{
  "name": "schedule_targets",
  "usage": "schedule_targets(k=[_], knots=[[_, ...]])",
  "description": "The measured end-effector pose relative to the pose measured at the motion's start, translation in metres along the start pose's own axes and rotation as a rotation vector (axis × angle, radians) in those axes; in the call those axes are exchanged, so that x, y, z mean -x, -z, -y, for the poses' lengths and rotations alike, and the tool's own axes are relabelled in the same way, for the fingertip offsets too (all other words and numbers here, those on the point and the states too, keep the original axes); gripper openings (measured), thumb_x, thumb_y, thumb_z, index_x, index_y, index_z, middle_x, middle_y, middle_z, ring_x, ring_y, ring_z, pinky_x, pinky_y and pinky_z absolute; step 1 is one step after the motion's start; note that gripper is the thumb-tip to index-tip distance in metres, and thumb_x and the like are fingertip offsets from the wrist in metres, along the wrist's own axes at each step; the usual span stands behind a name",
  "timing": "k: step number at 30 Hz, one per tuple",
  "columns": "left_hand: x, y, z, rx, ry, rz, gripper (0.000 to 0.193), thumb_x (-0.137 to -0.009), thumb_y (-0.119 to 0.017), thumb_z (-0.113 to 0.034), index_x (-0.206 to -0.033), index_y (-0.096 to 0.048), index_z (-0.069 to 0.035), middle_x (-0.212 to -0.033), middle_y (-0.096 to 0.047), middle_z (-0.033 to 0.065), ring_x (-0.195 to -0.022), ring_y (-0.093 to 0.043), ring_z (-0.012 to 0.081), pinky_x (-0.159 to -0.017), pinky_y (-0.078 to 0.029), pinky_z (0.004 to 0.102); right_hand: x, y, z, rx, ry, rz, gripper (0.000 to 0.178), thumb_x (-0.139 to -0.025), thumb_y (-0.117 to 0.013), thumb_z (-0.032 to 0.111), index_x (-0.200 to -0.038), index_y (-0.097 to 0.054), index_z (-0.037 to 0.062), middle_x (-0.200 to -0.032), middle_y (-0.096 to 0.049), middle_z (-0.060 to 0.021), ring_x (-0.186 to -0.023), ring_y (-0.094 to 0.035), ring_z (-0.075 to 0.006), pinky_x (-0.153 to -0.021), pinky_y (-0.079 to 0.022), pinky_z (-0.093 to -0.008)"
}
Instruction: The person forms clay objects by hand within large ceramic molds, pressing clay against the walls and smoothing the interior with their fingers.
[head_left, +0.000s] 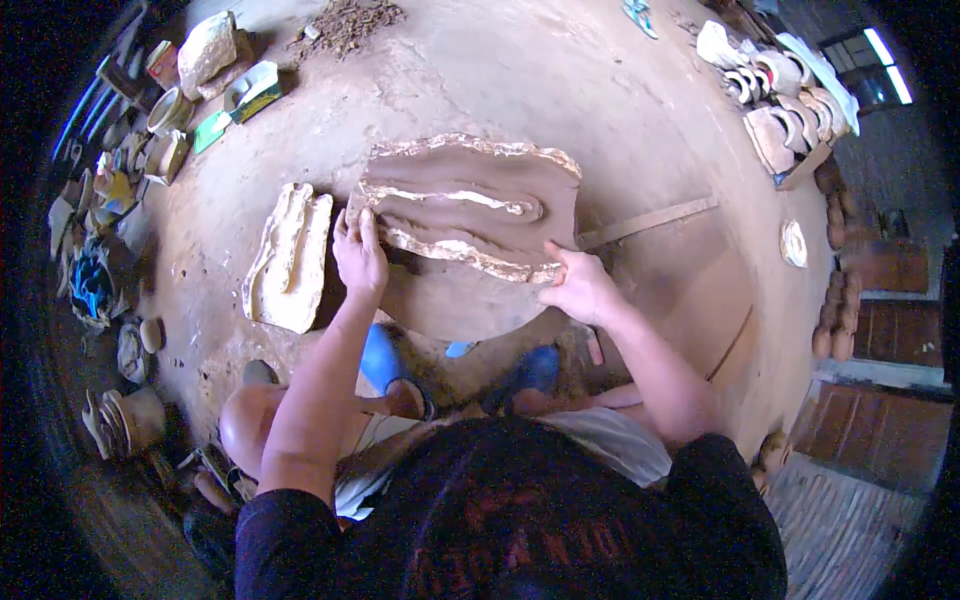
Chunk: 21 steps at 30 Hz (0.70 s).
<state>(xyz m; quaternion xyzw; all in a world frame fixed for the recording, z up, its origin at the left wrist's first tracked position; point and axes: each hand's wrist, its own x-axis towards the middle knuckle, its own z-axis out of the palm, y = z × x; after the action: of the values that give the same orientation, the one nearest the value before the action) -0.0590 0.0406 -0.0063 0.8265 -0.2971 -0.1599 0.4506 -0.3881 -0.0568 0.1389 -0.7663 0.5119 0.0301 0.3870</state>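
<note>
A wide, wavy-edged plaster mould lined with brown clay (463, 172) lies before me, its pale rim showing along the edges and on a ridge in its middle. My left hand (360, 258) grips its near left corner, thumb on top. At the near right corner my right hand (582, 287) holds the same mould, fingers closed round the edge. Under it a round brown slab (450, 307) shows partly; whether the two touch, I cannot tell. Left of my left hand rests a cream plaster mould piece (288, 258) with a raised ridge.
A flat wooden strip (655, 220) lies to the right. Curved clay pieces (795, 125) are stacked at the far right. Pots, a pale block (207, 50) and clutter line the left side. A heap of brown lumps (352, 22) sits at the back. Blue shoes (382, 358) are below.
</note>
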Motion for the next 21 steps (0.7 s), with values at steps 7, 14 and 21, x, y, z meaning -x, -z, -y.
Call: schedule_targets(k=[7,14,21], knots=[[0.021,0.001,-0.005,0.119,-0.012,-0.051,0.063,-0.111,-0.025,-0.044,-0.148,-0.053,-0.001,-0.157,-0.039,0.0284,-0.141,-0.039,0.0446,-0.12,-0.027,0.0487,-0.016,-0.025,0.035,-0.59,-0.062,0.11,0.093,-0.077,-0.071,-0.002,-0.159,-0.027,-0.0103,-0.068,-0.059,0.0017,-0.057,-0.051,-0.0062,-0.056,-0.042,-0.0234],[0.048,0.008,-0.023,0.12,-0.012,-0.034,0.061,-0.112,-0.026,-0.044,-0.148,-0.054,-0.005,-0.161,-0.029,0.0305,-0.148,-0.028,0.0452,-0.124,-0.02,0.0498,-0.033,-0.026,0.072,-0.61,-0.076,0.126,0.093,-0.077,-0.071,-0.002,-0.158,-0.025,-0.0127,-0.066,-0.058,0.0028,-0.054,-0.049,-0.0051,-0.051,-0.038,-0.0228],[0.071,0.01,-0.04,0.067,0.027,-0.035,0.06,-0.112,-0.025,-0.045,-0.153,-0.049,-0.009,-0.164,-0.021,0.0309,-0.151,-0.022,0.0463,-0.125,-0.016,0.053,-0.053,-0.02,0.085,-0.424,0.039,0.163,0.089,-0.078,-0.07,0.002,-0.156,-0.031,-0.0127,-0.067,-0.06,0.0027,-0.055,-0.051,-0.005,-0.053,-0.041,-0.0233]])
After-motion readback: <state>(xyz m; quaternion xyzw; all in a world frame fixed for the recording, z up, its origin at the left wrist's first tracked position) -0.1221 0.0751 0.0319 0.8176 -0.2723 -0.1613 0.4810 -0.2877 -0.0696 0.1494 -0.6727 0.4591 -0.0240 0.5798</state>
